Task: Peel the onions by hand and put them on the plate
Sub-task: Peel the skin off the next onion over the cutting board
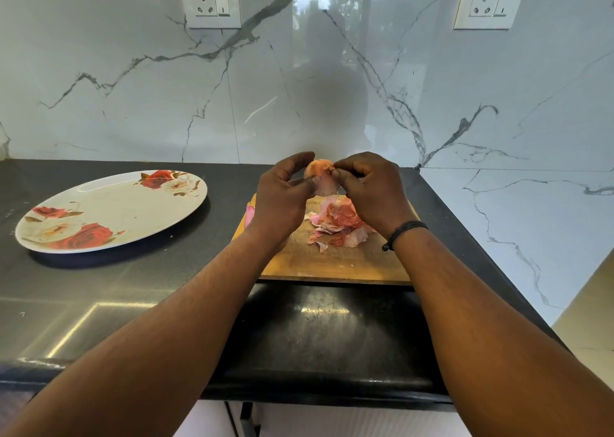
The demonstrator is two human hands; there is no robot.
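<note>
Counter (139,290): your left hand (282,200) and right hand (372,190) both grasp onion (320,175) above board (335,260); peels (335,224) on board, plate (109,210) left.

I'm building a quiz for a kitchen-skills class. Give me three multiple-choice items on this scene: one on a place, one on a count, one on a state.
1. Where does the pile of pink onion peels lie?
A. on the wooden cutting board
B. on the plate
C. on the bare counter

2. How many white wall sockets show on the marble wall?
A. one
B. two
C. three

3. What is the state of the oval rose-patterned plate?
A. heaped with peels
B. holding no onions
C. stacked on the board

Answers:
1 A, the peels sit on the board below the hands.
2 B, one socket upper left, another upper right.
3 B, its face is bare; the one small onion is held between the left hand and the right hand.
</note>
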